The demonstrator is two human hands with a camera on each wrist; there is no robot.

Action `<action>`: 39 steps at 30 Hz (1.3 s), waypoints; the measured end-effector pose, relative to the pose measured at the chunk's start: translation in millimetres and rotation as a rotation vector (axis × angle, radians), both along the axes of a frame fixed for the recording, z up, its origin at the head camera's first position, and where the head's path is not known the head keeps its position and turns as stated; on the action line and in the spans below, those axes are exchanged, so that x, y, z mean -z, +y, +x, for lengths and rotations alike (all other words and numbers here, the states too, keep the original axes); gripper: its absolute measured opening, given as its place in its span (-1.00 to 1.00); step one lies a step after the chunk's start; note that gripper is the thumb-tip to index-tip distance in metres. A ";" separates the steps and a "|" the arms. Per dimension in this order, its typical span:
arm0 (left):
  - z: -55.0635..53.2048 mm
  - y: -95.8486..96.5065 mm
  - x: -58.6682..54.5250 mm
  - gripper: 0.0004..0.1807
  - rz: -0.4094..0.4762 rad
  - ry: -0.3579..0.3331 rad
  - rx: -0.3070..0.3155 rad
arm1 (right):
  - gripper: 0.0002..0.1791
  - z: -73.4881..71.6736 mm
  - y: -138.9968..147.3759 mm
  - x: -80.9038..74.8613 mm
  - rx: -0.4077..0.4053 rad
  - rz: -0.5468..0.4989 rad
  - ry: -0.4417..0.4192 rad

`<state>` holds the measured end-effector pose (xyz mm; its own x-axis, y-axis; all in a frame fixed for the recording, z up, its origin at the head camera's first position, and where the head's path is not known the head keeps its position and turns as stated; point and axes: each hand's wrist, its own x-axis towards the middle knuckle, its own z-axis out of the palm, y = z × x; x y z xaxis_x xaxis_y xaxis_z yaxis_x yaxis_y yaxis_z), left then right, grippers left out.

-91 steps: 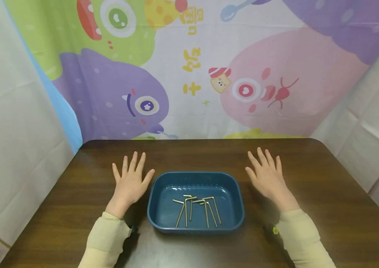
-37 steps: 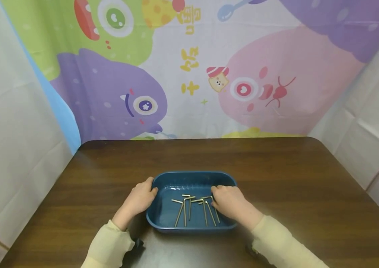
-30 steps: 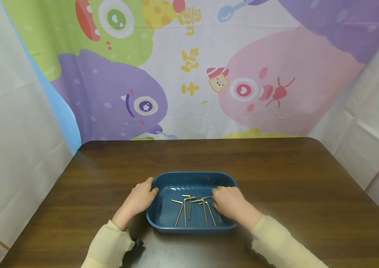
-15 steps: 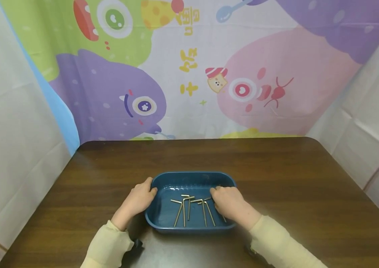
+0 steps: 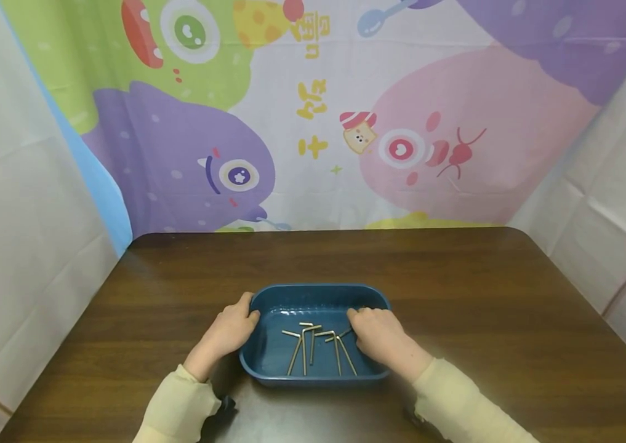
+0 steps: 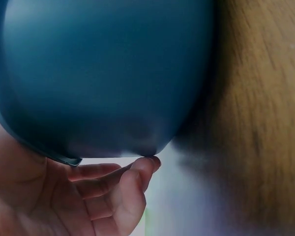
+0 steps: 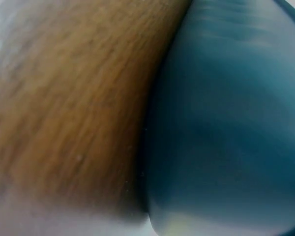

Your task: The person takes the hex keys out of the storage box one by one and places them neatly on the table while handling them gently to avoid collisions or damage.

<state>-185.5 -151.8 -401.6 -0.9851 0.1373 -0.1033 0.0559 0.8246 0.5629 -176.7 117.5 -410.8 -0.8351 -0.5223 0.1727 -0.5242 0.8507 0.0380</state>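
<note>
A dark blue plastic tray point(image 5: 268, 363) stands on the table with several brass-coloured L-shaped hex keys point(image 5: 304, 354) lying in it. My left hand point(image 5: 229, 329) grips the tray's left rim, thumb over the edge. In the left wrist view, the fingers point(image 6: 123, 196) curl against the outside of the tray wall point(image 6: 103, 78). My right hand point(image 5: 379, 332) reaches over the right rim, its curled fingers on the rightmost hex key point(image 5: 347, 331). Only a short end of that key shows; the hand hides the rest. The right wrist view shows the tray's outer wall point(image 7: 226, 123), not the fingers.
The dark brown wooden table point(image 5: 457, 277) extends around the tray. A cartoon-printed cloth point(image 5: 318, 197) hangs behind its far edge, and pale sheets point(image 5: 30, 184) hang on both sides.
Both hands came from flat on the table to the tray. Under my right fingers, the rightmost hex key has turned and slid out of sight; the key beside it has shifted slightly. The left hand stays put lately.
</note>
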 end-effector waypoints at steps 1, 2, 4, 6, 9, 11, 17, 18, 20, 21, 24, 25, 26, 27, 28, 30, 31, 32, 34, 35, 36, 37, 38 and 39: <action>0.4 0.1 -0.2 -0.54 0.003 -0.006 -0.001 | -0.91 0.2 0.1 0.1 -0.004 -0.008 0.005; 0.6 0.0 0.0 -0.54 0.004 -0.010 0.001 | -0.92 0.4 0.2 0.2 -0.008 -0.015 0.012; 0.9 -0.2 0.4 -0.53 0.004 -0.017 0.004 | -0.94 0.8 0.4 0.2 -0.014 -0.027 0.026; 0.5 -0.2 0.6 -0.54 0.002 -0.019 0.006 | -0.95 0.6 0.7 0.5 -0.017 -0.032 0.043; -0.7 -0.2 1.1 -0.54 -0.006 -0.014 0.005 | -0.95 -0.4 1.2 0.7 -0.016 -0.033 0.053; -1.6 -0.3 1.1 -0.54 -0.010 -0.011 0.006 | -0.95 -1.2 1.2 0.1 -0.011 -0.034 0.054; -1.5 -1.7 0.5 -0.54 0.000 -0.016 0.008 | -0.94 -1.7 0.0 -2.1 0.011 -0.037 0.024; -1.2 -2.0 0.6 -0.54 0.002 -0.018 0.008 | -0.93 -1.6 -0.3 -2.3 0.014 -0.040 0.016; -1.0 -2.6 1.3 -0.54 0.002 -0.019 0.008 | -0.93 -0.9 -0.7 -2.3 0.022 -0.048 0.003; -0.9 -2.7 1.7 -0.54 0.003 -0.020 0.009 | -0.93 -0.5 -0.8 -2.3 0.025 -0.053 -0.001; -0.8 -3.0 2.9 -0.55 0.003 -0.019 0.010 | -0.92 0.4 -0.8 -1.3 0.037 -0.061 -0.003; -1.0 -3.0 3.5 -0.56 0.003 -0.021 0.011 | -0.91 0.6 -0.6 -1.0 0.040 -0.062 -0.002; -1.0 -2.8 3.5 -0.56 0.005 -0.023 0.011 | -0.90 0.8 -0.6 -1.1 0.042 -0.066 -0.005; -1.1 -2.7 3.5 -0.56 0.008 -0.025 0.010 | -0.90 0.8 -0.6 -0.9 0.043 -0.069 -0.007; -1.1 -2.6 3.4 -0.57 0.009 -0.025 0.009 | -0.89 0.6 -0.6 -0.7 0.044 -0.071 -0.008; -1.0 -2.7 2.7 -0.57 0.012 -0.028 0.008 | -0.88 0.2 -0.7 -1.1 0.040 -0.078 -0.005; -1.1 -2.7 2.2 -0.57 0.012 -0.028 0.009 | -0.88 -0.2 -0.7 -1.3 0.039 -0.080 -0.003; -1.1 -2.6 1.6 -0.57 0.013 -0.026 0.009 | -0.88 -0.5 -0.7 -1.6 0.038 -0.084 -0.002; -1.1 -2.6 1.0 -0.57 0.017 -0.025 0.012 | -0.88 -0.7 -0.5 -2.0 0.037 -0.087 0.005; -1.1 -2.5 1.2 -0.57 0.017 -0.025 0.013 | -0.88 -0.6 -0.4 -2.3 0.038 -0.093 0.004; -1.0 -2.5 1.5 -0.57 0.019 -0.025 0.013 | -0.87 -0.4 -0.2 -2.4 0.038 -0.098 0.003; -0.8 -2.5 1.9 -0.56 0.022 -0.027 0.013 | -0.87 -0.2 -0.1 -2.3 0.039 -0.105 -0.003; -0.4 -2.6 2.3 -0.56 0.024 -0.029 0.013 | -0.87 -0.2 -0.3 -2.1 0.042 -0.109 -0.009; -0.1 -2.8 2.5 -0.56 0.025 -0.029 0.012 | -0.87 -0.2 -0.5 -1.9 0.044 -0.116 -0.018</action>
